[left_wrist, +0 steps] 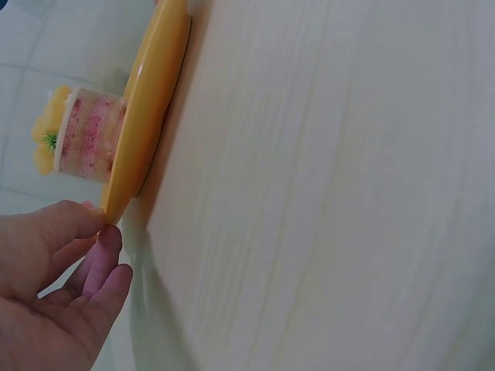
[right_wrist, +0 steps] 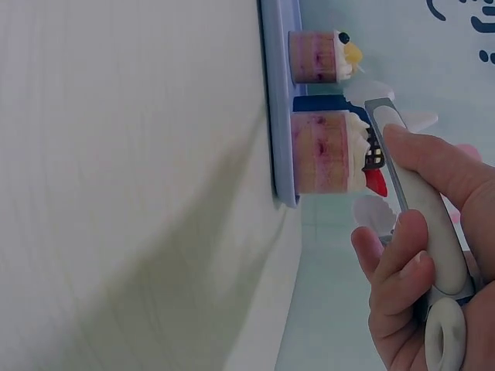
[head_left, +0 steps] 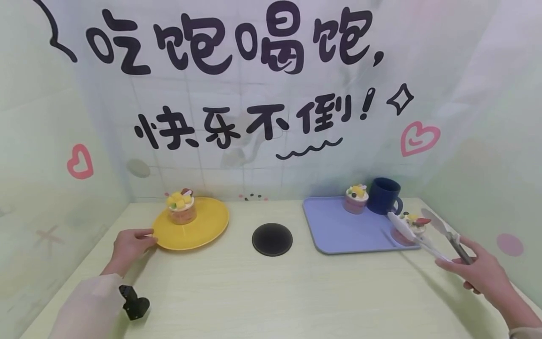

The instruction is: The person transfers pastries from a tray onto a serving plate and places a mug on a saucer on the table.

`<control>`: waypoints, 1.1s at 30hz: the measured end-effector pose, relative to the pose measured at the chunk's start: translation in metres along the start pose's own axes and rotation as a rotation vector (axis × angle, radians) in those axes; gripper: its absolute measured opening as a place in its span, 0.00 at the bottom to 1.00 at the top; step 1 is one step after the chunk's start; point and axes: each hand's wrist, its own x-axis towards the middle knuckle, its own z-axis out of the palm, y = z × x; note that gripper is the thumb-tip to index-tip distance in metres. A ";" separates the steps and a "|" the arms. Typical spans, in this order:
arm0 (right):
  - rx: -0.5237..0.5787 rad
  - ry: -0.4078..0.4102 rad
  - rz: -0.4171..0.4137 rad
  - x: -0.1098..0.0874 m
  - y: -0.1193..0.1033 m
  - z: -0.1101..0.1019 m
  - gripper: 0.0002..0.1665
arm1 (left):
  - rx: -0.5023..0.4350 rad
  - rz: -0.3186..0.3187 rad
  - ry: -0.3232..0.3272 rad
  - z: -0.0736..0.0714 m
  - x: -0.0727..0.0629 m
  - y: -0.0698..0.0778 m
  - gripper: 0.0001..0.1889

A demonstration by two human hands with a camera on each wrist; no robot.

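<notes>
At the left, my left hand (head_left: 129, 247) pinches the rim of a yellow plate (head_left: 203, 230) between thumb and fingers. On that plate stands a layered dessert cup (left_wrist: 89, 135) topped with yellow fruit cubes. My right hand (head_left: 484, 270) grips white-and-grey tongs (right_wrist: 421, 201) by their handles, the arms spread. Their tips straddle a dessert cup (right_wrist: 321, 152) with a strawberry on top, which stands at the near right corner of a blue tray (head_left: 343, 233). One tip is left of the cup's topping in the head view, the other right of it.
Toward the tray's back stand another dessert cup (head_left: 355, 203) and a dark blue mug (head_left: 383, 195). A round black disc (head_left: 272, 239) lies on the pale wood-look table (head_left: 254, 292) between plate and tray. Printed walls (head_left: 262, 179) enclose the back and sides.
</notes>
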 end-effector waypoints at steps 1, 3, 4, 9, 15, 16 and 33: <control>0.000 -0.005 0.009 0.000 0.001 0.001 0.58 | -0.002 -0.001 0.000 0.000 0.000 0.000 0.26; -0.005 -0.009 0.025 0.000 0.002 0.002 0.59 | -0.005 -0.006 -0.002 0.000 -0.001 0.001 0.26; -0.009 -0.011 0.031 0.000 0.003 0.003 0.59 | -0.004 -0.008 -0.004 0.000 -0.001 0.002 0.26; -0.031 -0.020 0.048 0.000 0.008 0.007 0.59 | -0.002 -0.023 -0.010 0.000 -0.001 0.004 0.26; -0.066 -0.030 0.060 0.001 0.014 0.011 0.59 | -0.007 -0.020 -0.017 -0.001 -0.001 0.004 0.26; -0.065 -0.032 0.061 0.001 0.014 0.012 0.60 | -0.008 -0.020 -0.017 -0.001 -0.001 0.004 0.26; -0.075 -0.056 0.125 0.002 0.008 0.015 0.59 | -0.002 -0.018 -0.020 0.000 0.000 0.003 0.26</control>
